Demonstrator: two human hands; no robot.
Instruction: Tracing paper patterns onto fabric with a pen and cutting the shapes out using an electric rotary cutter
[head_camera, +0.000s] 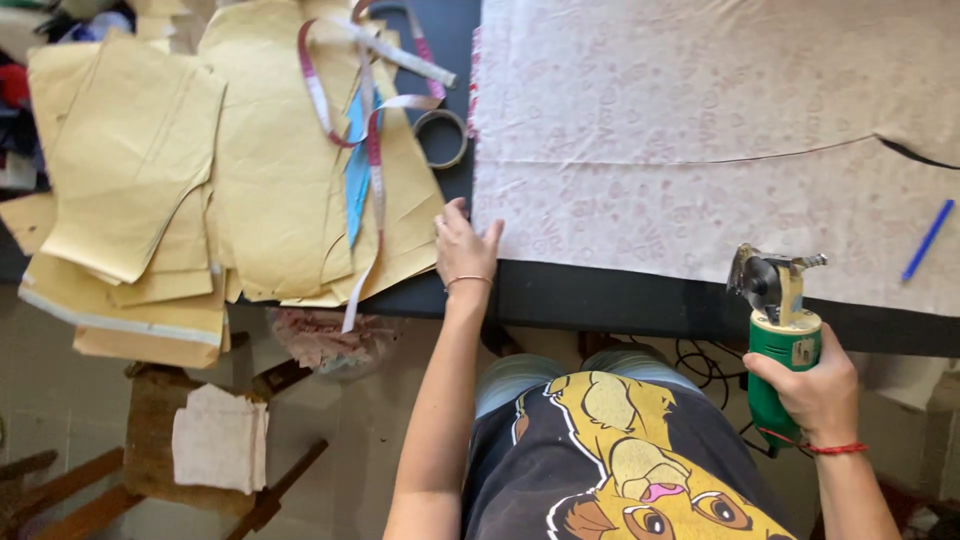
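Note:
My left hand (464, 246) rests flat on the near left corner of a pale pink printed fabric (700, 140) spread on a dark table (600, 295). My right hand (812, 388) grips the green handle of an electric rotary fabric cutter (778, 320), whose round blade sits at the fabric's near edge. A cut line runs across the fabric towards the right.
Yellow paper pattern pieces (200, 170) lie heaped on the left with a measuring tape (370, 120) and a tape roll (441, 138) on them. A blue pen (927, 240) lies on the fabric at right. Below left stands a wooden chair (160, 440) with a folded cloth (220, 438).

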